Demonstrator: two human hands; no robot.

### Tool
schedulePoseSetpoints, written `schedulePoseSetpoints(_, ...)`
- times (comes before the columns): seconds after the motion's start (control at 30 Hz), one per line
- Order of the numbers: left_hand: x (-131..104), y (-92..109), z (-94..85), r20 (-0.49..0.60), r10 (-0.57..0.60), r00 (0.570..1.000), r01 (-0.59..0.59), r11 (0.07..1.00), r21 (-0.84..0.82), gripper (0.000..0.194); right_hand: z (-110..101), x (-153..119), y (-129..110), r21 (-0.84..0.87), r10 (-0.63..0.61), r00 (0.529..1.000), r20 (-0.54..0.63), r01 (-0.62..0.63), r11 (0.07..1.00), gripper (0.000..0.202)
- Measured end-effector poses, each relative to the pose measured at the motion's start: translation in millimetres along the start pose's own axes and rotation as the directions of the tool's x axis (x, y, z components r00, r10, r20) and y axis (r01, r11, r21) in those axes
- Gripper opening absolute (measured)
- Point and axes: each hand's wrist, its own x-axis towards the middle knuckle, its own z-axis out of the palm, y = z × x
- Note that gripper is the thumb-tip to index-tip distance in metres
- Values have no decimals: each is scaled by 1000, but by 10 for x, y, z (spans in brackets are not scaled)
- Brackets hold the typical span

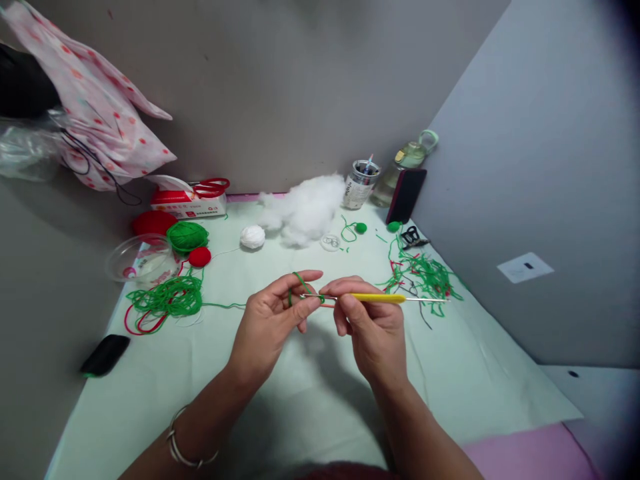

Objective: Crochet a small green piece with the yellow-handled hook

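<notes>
Over the middle of the table, my right hand (373,327) grips a crochet hook (377,298) by its yellow handle, the metal shaft pointing left. My left hand (275,317) pinches a small piece of green crochet work (323,299) between thumb and fingers, with green yarn looped over its raised index finger. The hook's tip lies at this piece, and a short orange-red strand shows just below it. From my left hand, the green yarn runs left to a loose green yarn bundle (173,297) on the table. Fingers partly cover the stitches.
White stuffing (310,210) lies at the back, beside a white yarn ball (253,237). Red scissors (213,187) rest on a box at back left. Green yarn scraps (430,277) lie right, near a phone (406,195) leaning on a bottle. A clear plastic bowl (117,263) stands left.
</notes>
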Motion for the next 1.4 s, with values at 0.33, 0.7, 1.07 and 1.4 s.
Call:
schedulePoseSetpoints(0.33,-70,-10,116,61,-132,989,143,961,-239,58,39,-165,68,-698,-534,829,163,480,532,36)
schedulePoseSetpoints(0.7,-44,34,93,162,-125,979,176,920,-351,41,-26,38,-21,24,-85,996,2,84,996,15)
schedulePoseSetpoints(1.07,-35,2,25,38,-78,996,83,985,-148,32,-4,15,-20,-81,-135,991,19,136,987,19)
schedulePoseSetpoints(1.4,-47,53,108,27,-172,985,173,951,-257,58,24,-29,-26,-293,-250,967,56,255,921,25)
